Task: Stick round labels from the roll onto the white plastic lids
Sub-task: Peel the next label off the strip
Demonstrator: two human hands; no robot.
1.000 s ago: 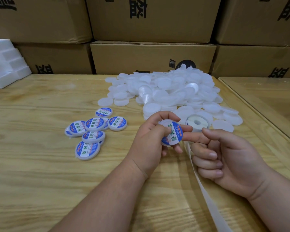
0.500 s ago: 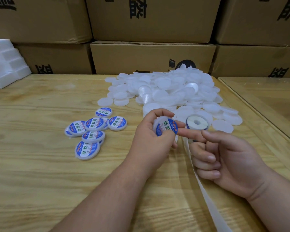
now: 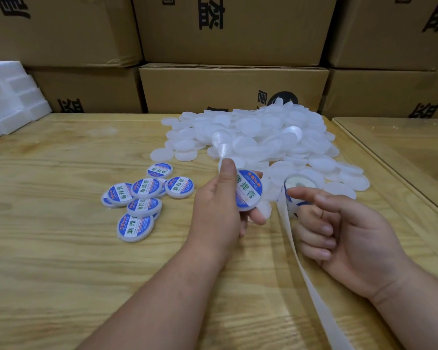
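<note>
My left hand (image 3: 216, 210) grips a white lid with a blue and white round label (image 3: 248, 190) on its face, thumb up along its left edge. My right hand (image 3: 344, 231) hovers beside it with the forefinger stretched toward the lid and the other fingers curled; it holds nothing that I can see. The label roll (image 3: 300, 184) stands on the table just behind that forefinger, and its white backing strip (image 3: 304, 271) trails toward me. A heap of plain white lids (image 3: 263, 137) lies behind. Several labelled lids (image 3: 143, 198) lie in a cluster to the left.
The wooden table (image 3: 61, 261) carries everything. Cardboard boxes (image 3: 233, 89) are stacked along its far edge. White foam blocks (image 3: 8, 97) sit at the far left. A second tabletop (image 3: 402, 147) adjoins on the right.
My left hand has turned the labelled lid and lifted it slightly away from my right forefinger, which no longer touches it. The right hand stayed almost in place.
</note>
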